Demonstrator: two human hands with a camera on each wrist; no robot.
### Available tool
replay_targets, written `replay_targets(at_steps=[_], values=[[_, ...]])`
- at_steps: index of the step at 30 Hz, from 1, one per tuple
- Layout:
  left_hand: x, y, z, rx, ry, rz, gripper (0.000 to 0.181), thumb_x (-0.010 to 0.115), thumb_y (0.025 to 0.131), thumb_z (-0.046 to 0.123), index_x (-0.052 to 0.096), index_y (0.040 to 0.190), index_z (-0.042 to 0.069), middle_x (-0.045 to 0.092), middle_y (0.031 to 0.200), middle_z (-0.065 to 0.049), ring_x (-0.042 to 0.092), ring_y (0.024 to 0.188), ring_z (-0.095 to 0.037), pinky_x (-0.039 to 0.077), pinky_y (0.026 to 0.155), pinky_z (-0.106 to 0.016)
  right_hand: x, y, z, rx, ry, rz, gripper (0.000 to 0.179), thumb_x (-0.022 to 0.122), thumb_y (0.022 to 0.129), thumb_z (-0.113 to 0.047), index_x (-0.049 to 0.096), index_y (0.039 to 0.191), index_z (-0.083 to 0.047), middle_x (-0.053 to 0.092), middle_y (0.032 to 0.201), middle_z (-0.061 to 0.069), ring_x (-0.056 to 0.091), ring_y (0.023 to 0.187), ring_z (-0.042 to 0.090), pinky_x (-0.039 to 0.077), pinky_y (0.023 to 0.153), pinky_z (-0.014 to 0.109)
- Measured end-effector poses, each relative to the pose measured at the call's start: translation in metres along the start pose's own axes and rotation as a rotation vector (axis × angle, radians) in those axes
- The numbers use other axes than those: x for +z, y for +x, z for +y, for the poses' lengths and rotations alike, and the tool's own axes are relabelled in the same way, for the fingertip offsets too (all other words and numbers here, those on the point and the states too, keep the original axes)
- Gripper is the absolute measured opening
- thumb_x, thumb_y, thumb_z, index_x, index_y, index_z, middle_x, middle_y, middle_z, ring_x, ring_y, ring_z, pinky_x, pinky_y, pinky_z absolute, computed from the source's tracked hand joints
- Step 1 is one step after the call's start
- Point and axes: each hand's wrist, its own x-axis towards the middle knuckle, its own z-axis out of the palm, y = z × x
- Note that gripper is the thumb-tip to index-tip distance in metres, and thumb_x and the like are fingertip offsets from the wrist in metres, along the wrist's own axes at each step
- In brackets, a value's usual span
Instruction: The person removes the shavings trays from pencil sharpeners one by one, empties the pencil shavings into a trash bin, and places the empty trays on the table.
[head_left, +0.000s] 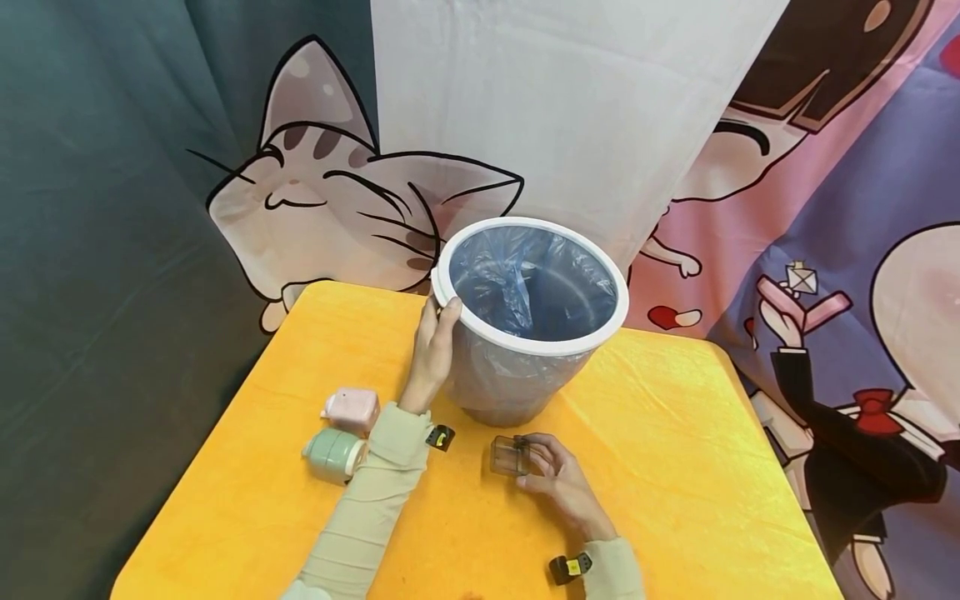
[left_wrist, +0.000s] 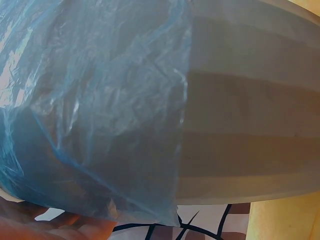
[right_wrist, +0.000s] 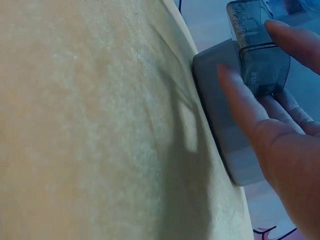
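Yellow table [head_left: 675, 467], held box [head_left: 507, 457] inside edges [head_left: 219, 437]

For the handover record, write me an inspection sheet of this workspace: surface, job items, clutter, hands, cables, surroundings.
Surface: yellow tabletop.
Job items: white-rimmed bin lined with a plastic bag; small see-through container.
Clutter: pink container and green container, on the tabletop's left side.
Hands: left hand grips the bin at its rim; right hand holds the see-through container.
Cables: nothing seen.
Surroundings: cartoon-printed drapes behind the tabletop.
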Motion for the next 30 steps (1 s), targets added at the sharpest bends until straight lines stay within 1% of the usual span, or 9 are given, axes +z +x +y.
replay_targets(at_steps=[5, 8, 13, 16, 20, 24, 30], values=[[0.000, 0.000, -0.001, -0.003, -0.010, 0.003, 0.059, 0.041, 0.096, 0.026, 0.018, 0.146, 0.004, 0.026, 0.148, -0.013, 0.028, 0.133, -0.016, 0.020, 0.110, -0.030, 0.009, 0.004, -0.001, 0.008, -0.008, -0.021, 0.066, 0.068, 0.074, 0.008, 0.035, 0.131, 0.008, 0.037, 0.136, 0.028, 0.035, 0.128, 0.037, 0.029, 0.105, 0.044], [0.000, 0.000, -0.001, -0.003, -0.022, 0.006, 0.058, 0.041, 0.096, 0.026, 0.020, 0.145, 0.003, 0.028, 0.146, -0.016, 0.030, 0.132, -0.018, 0.021, 0.110, -0.031, 0.015, 0.007, -0.001, 0.029, -0.009, -0.027, 0.066, 0.069, 0.074, 0.006, 0.036, 0.131, 0.007, 0.038, 0.136, 0.026, 0.035, 0.127, 0.036, 0.030, 0.105, 0.042], [0.000, 0.001, -0.001, 0.010, -0.010, 0.014, 0.057, 0.041, 0.095, 0.024, 0.023, 0.144, 0.003, 0.031, 0.145, -0.015, 0.032, 0.131, -0.020, 0.023, 0.109, -0.034, 0.024, 0.011, -0.001, 0.049, -0.035, -0.030, 0.065, 0.070, 0.073, 0.006, 0.039, 0.130, 0.005, 0.041, 0.135, 0.024, 0.037, 0.126, 0.035, 0.034, 0.103, 0.037], [0.001, 0.001, 0.000, 0.008, 0.001, 0.022, 0.056, 0.042, 0.094, 0.024, 0.026, 0.144, 0.002, 0.032, 0.144, -0.017, 0.033, 0.130, -0.021, 0.023, 0.109, -0.035, 0.029, 0.014, -0.001, 0.038, -0.047, -0.042, 0.065, 0.071, 0.073, 0.005, 0.039, 0.129, 0.006, 0.041, 0.134, 0.025, 0.038, 0.126, 0.036, 0.034, 0.103, 0.039], [0.001, 0.002, 0.000, -0.009, -0.011, 0.023, 0.055, 0.041, 0.095, 0.024, 0.027, 0.143, 0.002, 0.032, 0.143, -0.018, 0.032, 0.130, -0.019, 0.022, 0.109, -0.032, 0.037, 0.020, -0.001, 0.027, -0.032, -0.042, 0.066, 0.070, 0.071, 0.007, 0.038, 0.129, 0.007, 0.041, 0.134, 0.026, 0.039, 0.125, 0.036, 0.033, 0.103, 0.041], [0.001, 0.002, 0.000, -0.022, -0.018, 0.025, 0.054, 0.041, 0.094, 0.024, 0.029, 0.142, 0.001, 0.034, 0.142, -0.020, 0.034, 0.129, -0.019, 0.023, 0.108, -0.031, 0.046, 0.024, -0.001, 0.049, -0.023, -0.027, 0.065, 0.070, 0.070, 0.009, 0.039, 0.127, 0.007, 0.042, 0.133, 0.024, 0.039, 0.125, 0.035, 0.035, 0.103, 0.037], [0.001, 0.001, -0.001, -0.008, -0.022, 0.021, 0.055, 0.041, 0.094, 0.024, 0.027, 0.142, 0.000, 0.033, 0.142, -0.021, 0.033, 0.130, -0.023, 0.023, 0.109, -0.034, 0.059, 0.029, -0.001, 0.070, -0.010, -0.021, 0.066, 0.070, 0.068, 0.012, 0.039, 0.126, 0.008, 0.043, 0.132, 0.026, 0.040, 0.125, 0.036, 0.035, 0.102, 0.039]])
